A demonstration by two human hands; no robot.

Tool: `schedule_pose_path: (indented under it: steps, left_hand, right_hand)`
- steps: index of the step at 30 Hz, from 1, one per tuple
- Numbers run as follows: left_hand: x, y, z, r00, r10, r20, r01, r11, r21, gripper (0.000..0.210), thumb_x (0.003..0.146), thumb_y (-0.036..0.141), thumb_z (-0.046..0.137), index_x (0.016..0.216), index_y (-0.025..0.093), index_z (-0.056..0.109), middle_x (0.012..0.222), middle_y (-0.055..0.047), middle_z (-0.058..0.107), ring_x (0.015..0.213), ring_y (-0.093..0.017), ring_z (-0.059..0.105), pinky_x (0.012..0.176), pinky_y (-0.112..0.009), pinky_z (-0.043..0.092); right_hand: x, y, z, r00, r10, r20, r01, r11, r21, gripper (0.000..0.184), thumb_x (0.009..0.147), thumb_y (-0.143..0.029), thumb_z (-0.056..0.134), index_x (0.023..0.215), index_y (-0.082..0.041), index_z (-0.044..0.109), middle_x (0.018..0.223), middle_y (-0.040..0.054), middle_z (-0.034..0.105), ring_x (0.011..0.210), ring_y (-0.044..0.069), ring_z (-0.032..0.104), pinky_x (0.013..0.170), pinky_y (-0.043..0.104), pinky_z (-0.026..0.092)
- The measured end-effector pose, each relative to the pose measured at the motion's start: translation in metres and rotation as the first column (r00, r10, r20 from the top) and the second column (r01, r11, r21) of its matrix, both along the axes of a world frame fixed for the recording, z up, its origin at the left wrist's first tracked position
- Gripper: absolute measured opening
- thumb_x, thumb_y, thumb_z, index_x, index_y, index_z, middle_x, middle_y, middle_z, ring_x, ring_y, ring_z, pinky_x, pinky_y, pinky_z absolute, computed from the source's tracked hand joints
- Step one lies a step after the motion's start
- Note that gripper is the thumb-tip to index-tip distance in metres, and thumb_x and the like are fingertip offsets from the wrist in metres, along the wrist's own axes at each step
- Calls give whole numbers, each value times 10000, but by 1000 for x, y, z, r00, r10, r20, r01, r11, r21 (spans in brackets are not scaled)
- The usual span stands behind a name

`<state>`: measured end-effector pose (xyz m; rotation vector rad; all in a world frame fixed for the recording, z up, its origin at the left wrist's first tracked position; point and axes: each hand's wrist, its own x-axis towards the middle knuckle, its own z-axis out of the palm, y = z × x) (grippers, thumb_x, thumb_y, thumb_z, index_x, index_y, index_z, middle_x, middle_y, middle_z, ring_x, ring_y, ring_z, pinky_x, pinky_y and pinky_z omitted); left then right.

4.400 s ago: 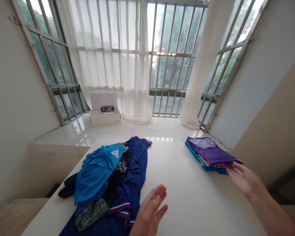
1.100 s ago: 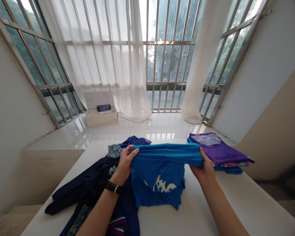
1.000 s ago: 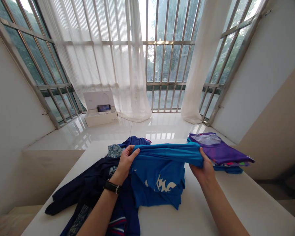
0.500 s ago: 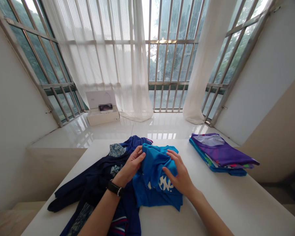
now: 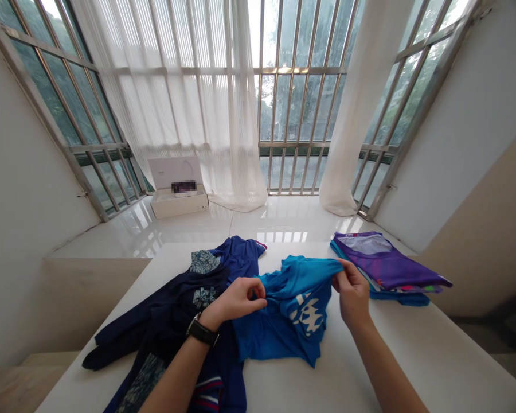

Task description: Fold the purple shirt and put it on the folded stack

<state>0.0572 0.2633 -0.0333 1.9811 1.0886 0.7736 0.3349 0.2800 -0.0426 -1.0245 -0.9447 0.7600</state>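
A bright blue T-shirt with a white print lies crumpled in front of me, its upper part lifted and pulled sideways. My right hand pinches its upper right corner between thumb and fingers. At the shirt's left edge, my left hand has thumb and fingers curled together on the fabric; the exact grip is partly hidden. Under my left forearm, which wears a black watch, spreads a dark navy garment with patterned patches. A royal blue garment with a striped trim lies behind my left hand.
On the right of the white table rests a stack of folded clothes, a purple garment on top. An open white box stands on the window ledge. White curtains hang before the barred windows.
My right hand has moved right and now grips the shirt's corner, stretching the fabric out. My left hand has shifted slightly lower and to the right along the shirt's left side.
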Motion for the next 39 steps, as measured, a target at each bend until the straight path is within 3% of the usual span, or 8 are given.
schedule_pose_path:
  steps: [5,8,11,14,18,27,33,39]
  left_hand:
    - [2,-1,-14,981,85,-174,-63,990,125,179,789,388,687,874,231,668,718,13,680,626,-162,590,559,-241,334]
    - [7,-2,-16,959,174,-222,-140,977,162,244,852,457,634,959,239,633,667,19,651,593,-179,587,539,-253,290]
    - [13,-3,-17,939,220,-263,-162,961,224,310,891,462,597,1113,247,606,640,23,614,589,-192,577,574,-263,312]
    - [20,-4,-19,907,263,-330,-149,931,333,249,902,382,592,1107,247,633,804,-28,652,735,-216,606,686,-294,375]
    - [23,-5,-20,905,261,-335,-112,908,405,105,890,275,584,936,221,662,989,-70,646,916,-243,588,804,-338,396]
    - [16,0,-4,954,215,211,-235,969,77,301,961,446,451,831,198,562,622,47,459,586,-130,422,580,-252,334]
    - [16,-28,33,937,136,320,-155,987,34,237,918,430,539,874,198,536,745,31,484,670,-127,443,639,-238,383]
    - [4,-62,90,944,186,271,-251,940,230,82,826,236,604,885,216,552,843,-2,565,777,-162,530,745,-269,422]
  right_hand:
    - [13,7,1,979,-90,-183,83,995,-47,196,695,-344,662,848,-226,632,508,-103,389,449,80,334,434,209,265]
    - [14,8,-4,979,-183,84,191,977,-92,175,726,-326,587,864,-226,627,654,-42,537,585,135,500,530,254,393]
    - [10,4,-5,831,-346,435,301,938,172,213,726,-254,548,922,-217,625,1021,69,645,969,252,601,775,372,485]
    - [1,-3,-3,736,-238,634,28,946,323,294,820,-222,486,1084,-230,613,1230,97,626,1172,280,566,970,451,455]
    - [-12,-11,-6,481,149,864,-339,941,26,323,925,-313,498,1232,-284,593,1238,69,661,1133,266,609,939,431,493]
    - [-2,-6,-13,141,138,980,-347,934,-81,264,837,-501,645,750,-252,643,865,36,697,854,245,590,777,410,468]
    - [15,-9,-8,74,-264,962,-45,962,268,155,793,-322,662,913,-254,732,1179,130,586,1004,311,543,864,470,466]
    - [23,-37,57,189,-479,857,100,878,468,334,878,-381,537,1132,-205,663,1150,146,605,943,306,593,822,473,504]
